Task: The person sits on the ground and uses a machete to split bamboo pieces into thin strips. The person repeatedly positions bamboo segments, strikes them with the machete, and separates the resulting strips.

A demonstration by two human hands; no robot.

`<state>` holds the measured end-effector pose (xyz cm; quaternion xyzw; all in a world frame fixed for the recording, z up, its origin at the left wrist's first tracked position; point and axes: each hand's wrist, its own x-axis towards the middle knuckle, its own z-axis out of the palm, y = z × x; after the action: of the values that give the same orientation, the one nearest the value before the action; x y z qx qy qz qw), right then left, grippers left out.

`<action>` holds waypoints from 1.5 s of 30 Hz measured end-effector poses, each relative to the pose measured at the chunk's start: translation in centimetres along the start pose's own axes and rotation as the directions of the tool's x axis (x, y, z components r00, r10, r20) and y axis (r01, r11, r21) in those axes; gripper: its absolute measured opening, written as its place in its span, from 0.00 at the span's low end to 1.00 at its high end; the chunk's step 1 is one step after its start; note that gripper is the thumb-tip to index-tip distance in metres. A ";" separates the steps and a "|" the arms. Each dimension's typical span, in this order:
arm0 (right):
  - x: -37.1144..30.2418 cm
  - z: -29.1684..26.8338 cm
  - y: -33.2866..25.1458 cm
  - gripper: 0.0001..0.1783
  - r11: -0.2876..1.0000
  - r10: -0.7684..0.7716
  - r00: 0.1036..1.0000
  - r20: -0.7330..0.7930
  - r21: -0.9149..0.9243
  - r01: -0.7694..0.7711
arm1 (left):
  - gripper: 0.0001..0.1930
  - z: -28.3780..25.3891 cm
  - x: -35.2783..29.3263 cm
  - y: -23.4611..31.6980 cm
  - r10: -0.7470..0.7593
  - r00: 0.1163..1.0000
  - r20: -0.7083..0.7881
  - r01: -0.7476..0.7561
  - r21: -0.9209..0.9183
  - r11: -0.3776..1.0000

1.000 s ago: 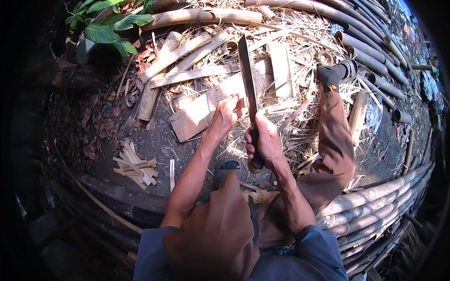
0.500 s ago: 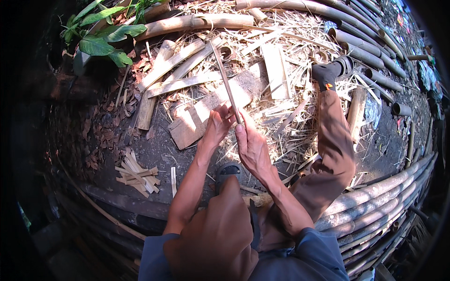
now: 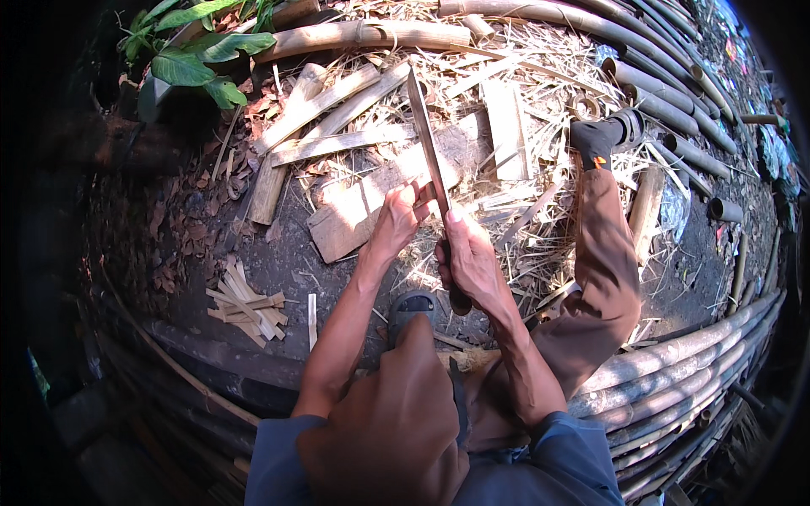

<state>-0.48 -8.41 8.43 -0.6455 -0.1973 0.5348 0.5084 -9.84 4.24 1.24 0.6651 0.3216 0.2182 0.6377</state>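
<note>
A long, dark-bladed machete (image 3: 429, 143) points away from me, tilted slightly left. My right hand (image 3: 474, 260) is closed round its lower part, with the end of the dark handle showing below the palm. Close to the left side of the blade, my left hand (image 3: 396, 221) has its fingers bent in a pinch. A small brownish bit shows at those fingertips, too small to name. Under and beyond both hands lies a flat wooden board (image 3: 342, 226) on the ground, partly sunlit.
Split bamboo pieces (image 3: 325, 105) lie beyond the board among pale shavings (image 3: 540, 126). A small pile of slats (image 3: 246, 305) sits at left. Bamboo poles (image 3: 666, 371) are stacked near right, with more (image 3: 675, 105) far right. My outstretched leg (image 3: 603, 253) is at right.
The machete's blade has turned from nearly edge-on to showing its broad side. My right hand has shifted slightly right and down, and the handle end now shows. My left hand stays beside the blade.
</note>
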 end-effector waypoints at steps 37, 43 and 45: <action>1.2 1.6 0.2 0.25 0.868 -0.336 0.941 -0.032 -0.398 0.297 | 0.16 -0.4 1.1 -3.1 0.402 0.914 -0.058 -0.358 0.349 0.866; 0.5 1.7 -0.1 0.25 0.894 -0.237 0.971 0.004 -0.391 0.220 | 0.28 -1.0 -1.3 -0.2 0.300 0.953 -0.041 -0.223 0.575 0.787; 2.7 1.6 0.9 0.26 0.872 -0.288 0.958 0.007 -0.411 0.265 | 0.41 -0.8 -2.2 -6.0 0.135 0.988 -0.077 -0.052 0.656 0.753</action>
<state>-1.22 -5.94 6.49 -0.7167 -0.3808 0.3856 0.4389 -12.83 3.09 -4.32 0.8462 0.3814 0.1637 0.3341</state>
